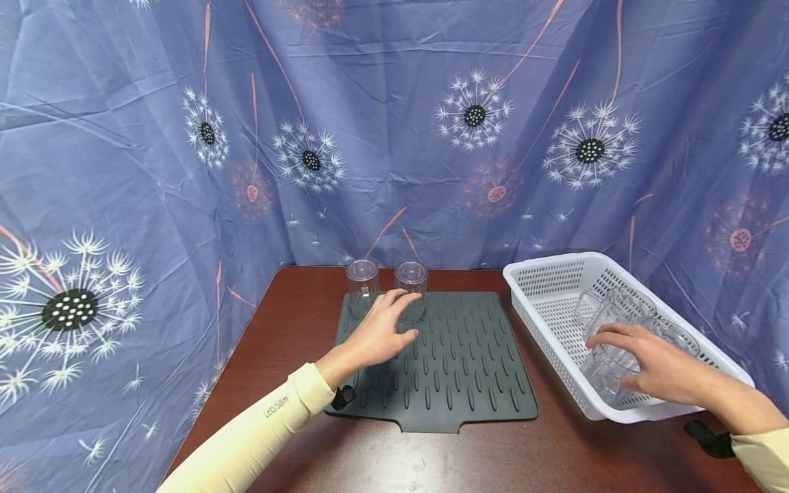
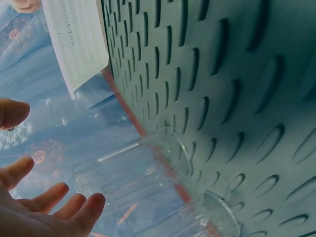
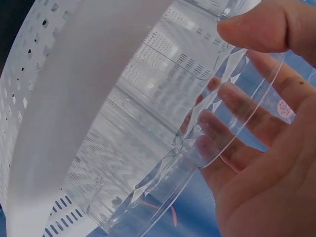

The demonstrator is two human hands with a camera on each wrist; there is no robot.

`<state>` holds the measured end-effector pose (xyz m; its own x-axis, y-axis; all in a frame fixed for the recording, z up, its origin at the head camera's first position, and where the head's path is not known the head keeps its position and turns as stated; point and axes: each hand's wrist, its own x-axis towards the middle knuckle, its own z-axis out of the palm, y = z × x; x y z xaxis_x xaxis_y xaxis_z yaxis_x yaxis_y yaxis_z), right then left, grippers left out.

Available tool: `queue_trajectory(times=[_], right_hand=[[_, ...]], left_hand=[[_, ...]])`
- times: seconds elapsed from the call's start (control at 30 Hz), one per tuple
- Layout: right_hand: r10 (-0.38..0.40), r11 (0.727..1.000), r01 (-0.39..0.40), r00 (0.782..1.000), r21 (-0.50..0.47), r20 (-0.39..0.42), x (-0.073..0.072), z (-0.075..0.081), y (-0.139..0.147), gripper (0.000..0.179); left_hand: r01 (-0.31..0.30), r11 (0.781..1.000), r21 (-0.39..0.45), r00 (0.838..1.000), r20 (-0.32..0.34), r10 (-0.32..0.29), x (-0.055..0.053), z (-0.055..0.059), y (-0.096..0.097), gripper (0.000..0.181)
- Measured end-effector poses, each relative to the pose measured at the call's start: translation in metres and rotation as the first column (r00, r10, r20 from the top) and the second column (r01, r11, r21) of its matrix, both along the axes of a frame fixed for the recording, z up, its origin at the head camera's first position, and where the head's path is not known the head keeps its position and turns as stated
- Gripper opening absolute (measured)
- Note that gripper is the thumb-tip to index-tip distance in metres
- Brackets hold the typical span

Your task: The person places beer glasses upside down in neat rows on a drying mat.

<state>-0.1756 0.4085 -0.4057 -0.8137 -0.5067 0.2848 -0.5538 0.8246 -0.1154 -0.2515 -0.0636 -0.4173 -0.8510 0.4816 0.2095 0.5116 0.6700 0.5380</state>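
Two clear glass mugs, one on the left (image 1: 363, 287) and one on the right (image 1: 411, 291), stand upside down at the back left of a dark grey drying mat (image 1: 468, 356). My left hand (image 1: 382, 332) is over the mat, in front of the right mug, its fingers spread and holding nothing. At the right, my right hand (image 1: 659, 363) reaches into a white basket (image 1: 548, 349) of clear glass mugs. In the right wrist view, its spread thumb and fingers straddle the thick base of a glass mug (image 3: 148, 128), with fingertips (image 3: 210, 123) showing through the glass.
More glass mugs (image 1: 622, 301) lie in the basket's right half, behind the right hand. The mat and basket sit on a reddish-brown table (image 1: 271, 342). A blue dandelion-print curtain (image 1: 394, 137) hangs along the back and left.
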Motion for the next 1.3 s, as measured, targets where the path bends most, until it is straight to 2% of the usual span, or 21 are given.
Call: queue_trajectory(times=[0.3,0.47,0.9,1.03,1.3], right_hand=[[-0.01,1.0,0.01,1.0,0.0,-0.024,-0.001,-0.001,0.001,0.082],[0.001,1.0,-0.002,0.999,-0.005,-0.043,-0.002,-0.001,0.001,0.083],[0.011,1.0,-0.012,0.998,-0.015,-0.062,-0.006,-0.003,0.003,0.081],[0.031,0.999,-0.035,0.995,-0.031,-0.094,-0.008,-0.003,0.002,0.083],[0.036,0.998,-0.041,0.995,-0.055,-0.095,-0.011,0.002,0.001,0.083]], left_hand=[[0.002,1.0,-0.005,0.998,0.055,-0.002,0.013,-0.02,-0.002,0.064],[-0.002,1.0,-0.013,0.998,0.062,0.002,0.018,-0.031,-0.003,0.064],[-0.004,0.999,-0.032,0.995,0.096,0.007,0.021,-0.053,-0.009,0.064],[-0.007,0.999,-0.036,0.994,0.112,0.011,0.022,-0.057,-0.012,0.064],[-0.003,0.997,-0.072,0.988,0.153,0.014,0.023,-0.066,-0.017,0.065]])
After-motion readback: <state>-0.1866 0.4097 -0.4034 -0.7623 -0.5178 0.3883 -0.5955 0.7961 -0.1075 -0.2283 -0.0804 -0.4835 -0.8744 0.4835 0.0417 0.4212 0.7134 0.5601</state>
